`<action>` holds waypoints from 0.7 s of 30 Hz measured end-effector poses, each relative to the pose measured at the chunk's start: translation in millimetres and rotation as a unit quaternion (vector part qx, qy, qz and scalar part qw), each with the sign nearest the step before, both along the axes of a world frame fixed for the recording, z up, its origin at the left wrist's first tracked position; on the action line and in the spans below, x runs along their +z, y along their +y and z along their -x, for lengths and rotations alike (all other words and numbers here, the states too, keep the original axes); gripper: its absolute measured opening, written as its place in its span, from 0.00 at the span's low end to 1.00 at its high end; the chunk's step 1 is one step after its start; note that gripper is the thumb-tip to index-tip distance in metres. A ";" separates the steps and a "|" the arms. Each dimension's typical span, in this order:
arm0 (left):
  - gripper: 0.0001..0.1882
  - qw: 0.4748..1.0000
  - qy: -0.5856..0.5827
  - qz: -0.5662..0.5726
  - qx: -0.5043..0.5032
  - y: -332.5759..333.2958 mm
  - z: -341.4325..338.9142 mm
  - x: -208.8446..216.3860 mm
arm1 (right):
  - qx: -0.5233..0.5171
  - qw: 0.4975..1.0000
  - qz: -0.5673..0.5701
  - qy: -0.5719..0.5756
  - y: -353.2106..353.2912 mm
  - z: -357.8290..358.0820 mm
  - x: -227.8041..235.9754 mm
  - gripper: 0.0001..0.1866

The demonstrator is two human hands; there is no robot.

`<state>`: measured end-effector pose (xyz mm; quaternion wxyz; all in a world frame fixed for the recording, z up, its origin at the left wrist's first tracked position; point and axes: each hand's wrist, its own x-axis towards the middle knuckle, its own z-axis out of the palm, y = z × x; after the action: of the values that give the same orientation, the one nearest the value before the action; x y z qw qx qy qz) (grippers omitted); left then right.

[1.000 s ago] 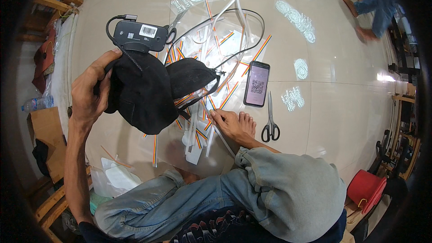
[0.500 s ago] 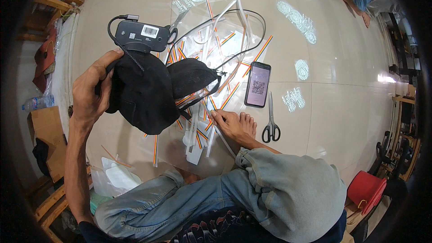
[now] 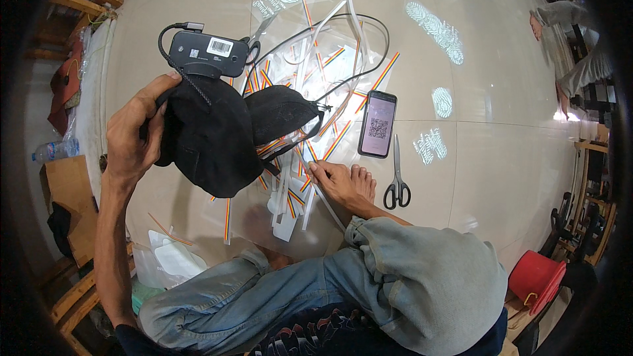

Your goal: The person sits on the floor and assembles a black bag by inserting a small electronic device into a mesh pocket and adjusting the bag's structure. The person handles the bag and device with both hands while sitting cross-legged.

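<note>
My left hand (image 3: 137, 125) is closed on the edge of a black cap (image 3: 211, 138), holding it up over the floor at the left. A dark device (image 3: 208, 53) with a white label sits on the cap, and a black cable (image 3: 388, 39) loops away from it. My right hand (image 3: 339, 181) rests beside my bare foot (image 3: 362, 181), its fingers curled; what they hold, if anything, is hidden. Under the cap and around it lie white strips and rainbow-striped strips (image 3: 337, 142), piled on clear plastic sheets. Part of this pile is hidden by the cap.
A phone (image 3: 378, 124) with a lit code lies right of the pile, next to black-handled scissors (image 3: 397, 188). Another pair of scissors (image 3: 254, 51) is partly hidden behind the device. Pale printed cutouts (image 3: 435, 31) dot the tiles. A red container (image 3: 535, 280) stands at lower right.
Both my hands and the cap stay practically still. At the upper right, another person's jeans-clad leg and bare foot have gone from their earlier place; grey-clothed limbs now show nearer the right edge.
</note>
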<state>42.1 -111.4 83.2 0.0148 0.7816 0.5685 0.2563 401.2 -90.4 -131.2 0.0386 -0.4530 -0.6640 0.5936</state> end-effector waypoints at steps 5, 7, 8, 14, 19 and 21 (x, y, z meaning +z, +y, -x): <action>0.09 1.000 0.005 0.005 -0.001 0.4 -0.7 1.6 | 0.006 1.000 -0.008 0.008 -2.2 -2.2 -13.7 0.27; 0.09 1.000 0.004 0.004 0.000 -0.1 -0.9 2.0 | 0.007 1.000 -0.007 0.009 -2.0 -1.8 -12.4 0.27; 0.10 1.000 0.006 0.000 -0.001 0.2 -1.7 2.3 | 0.008 1.000 -0.005 0.009 -1.7 -1.7 -10.8 0.27; 0.10 1.000 0.006 0.001 -0.003 -1.4 -1.2 2.8 | -0.008 1.000 -0.030 0.000 -0.5 1.5 16.7 0.26; 0.10 1.000 0.006 0.012 0.001 -1.3 -2.7 4.1 | -0.033 0.996 -0.048 0.060 -6.9 -1.8 -27.1 0.23; 0.11 1.000 0.010 0.015 0.004 -1.5 -2.2 4.0 | -0.052 0.994 -0.026 0.088 -14.7 -2.4 -60.0 0.22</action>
<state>44.3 -112.8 87.3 0.0201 0.7816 0.5756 0.2397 403.6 -105.1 -191.3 0.1396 -0.4319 -0.6485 0.6110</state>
